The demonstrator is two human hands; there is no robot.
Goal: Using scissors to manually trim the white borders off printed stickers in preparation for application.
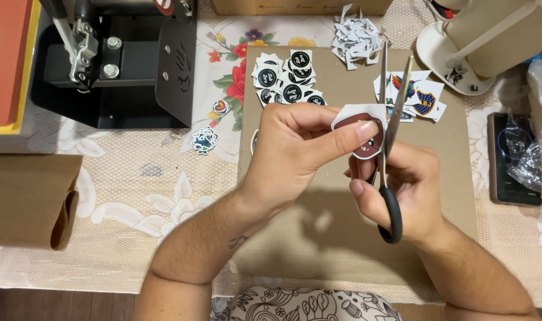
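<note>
Floral lace-clothed table (164, 196), seemingly wooden floor (57, 303).

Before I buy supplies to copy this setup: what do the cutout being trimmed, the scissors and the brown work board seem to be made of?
The cutout in the left hand looks like thin printed paper, possibly sticker sheet: white border, slight curl. The scissors in the right hand have shiny metal blades and a black, likely plastic, handle. The work board looks like matte brown cardboard.

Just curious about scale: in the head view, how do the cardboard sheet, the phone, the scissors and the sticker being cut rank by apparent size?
1. Cardboard sheet
2. Scissors and phone: look alike, and the scissors are nearer the camera, so unranked
3. Sticker
</note>
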